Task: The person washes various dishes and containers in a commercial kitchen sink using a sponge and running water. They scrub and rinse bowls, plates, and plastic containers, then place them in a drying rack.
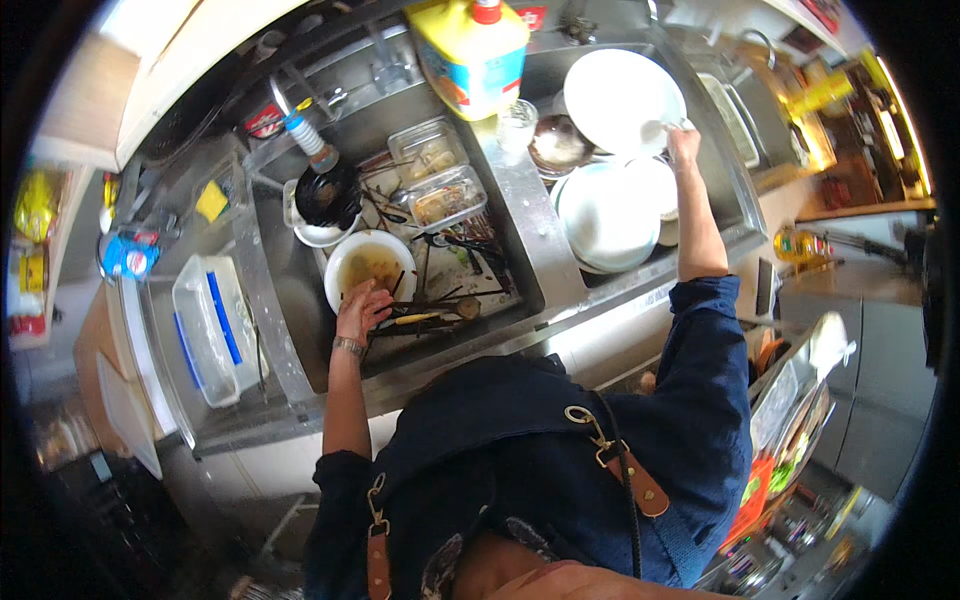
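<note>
My left hand (364, 309) is over the near edge of a white bowl (409, 262) of murky brown liquid, fingers somewhat apart. Whether it touches the rim is hard to see. Dark chopsticks and a wooden-handled utensil (469, 307) lie beside it. In the right-hand basin, my right hand (684, 144) grips the right edge of a large white dish (619, 97), which leans over other dishes. Nearer to me, a stack of white plates (604, 217) lies below it. A brown-stained bowl (559, 141) sits left of the dish.
Two clear plastic containers (448, 199) and a black bowl (328, 196) are in the left basin, under a faucet (304, 135). A yellow detergent jug (472, 60) and a glass (516, 124) stand by the divider (521, 195). A clear box (217, 330) and yellow sponge (213, 200) are left.
</note>
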`<state>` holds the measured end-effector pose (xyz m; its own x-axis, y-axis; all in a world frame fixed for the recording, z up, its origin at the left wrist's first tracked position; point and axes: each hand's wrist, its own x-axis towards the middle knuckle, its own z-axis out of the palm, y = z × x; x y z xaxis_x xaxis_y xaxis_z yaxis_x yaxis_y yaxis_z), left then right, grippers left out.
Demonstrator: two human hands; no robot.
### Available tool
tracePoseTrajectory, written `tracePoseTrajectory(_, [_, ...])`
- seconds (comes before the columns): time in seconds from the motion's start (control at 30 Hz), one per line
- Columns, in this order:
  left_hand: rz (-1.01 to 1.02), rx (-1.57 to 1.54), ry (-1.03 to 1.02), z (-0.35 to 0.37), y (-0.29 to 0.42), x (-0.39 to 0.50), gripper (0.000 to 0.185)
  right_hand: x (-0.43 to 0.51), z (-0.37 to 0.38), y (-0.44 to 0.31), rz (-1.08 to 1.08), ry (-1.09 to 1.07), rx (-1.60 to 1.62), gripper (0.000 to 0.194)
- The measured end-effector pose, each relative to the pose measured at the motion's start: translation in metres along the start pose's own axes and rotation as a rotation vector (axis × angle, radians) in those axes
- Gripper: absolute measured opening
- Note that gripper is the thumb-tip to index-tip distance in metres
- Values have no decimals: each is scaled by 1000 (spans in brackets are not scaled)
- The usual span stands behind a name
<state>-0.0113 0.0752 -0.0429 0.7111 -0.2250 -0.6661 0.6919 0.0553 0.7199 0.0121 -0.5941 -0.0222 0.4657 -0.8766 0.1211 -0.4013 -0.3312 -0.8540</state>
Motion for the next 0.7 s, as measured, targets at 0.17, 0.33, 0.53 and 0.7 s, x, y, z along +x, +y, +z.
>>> tracePoseTrajectory(0.17, [-62, 12, 118, -17, -9, 12, 57, 69, 47, 52, 120, -35, -171, 24])
tracePoseTrajectory(0.33, [-123, -76, 207, -32, -22, 35, 48, 65, 75, 40, 322, -15, 150, 37])
tracePoseTrajectory(0.53, [-116, -270, 219, -62, -30, 95, 53, 36, 74, 3, 262, -98, -332, 36])
tracePoseTrajectory(0.7, [-106, 103, 382, -95, -49, 143, 47, 17, 80, -13, 286, -199, -470, 29])
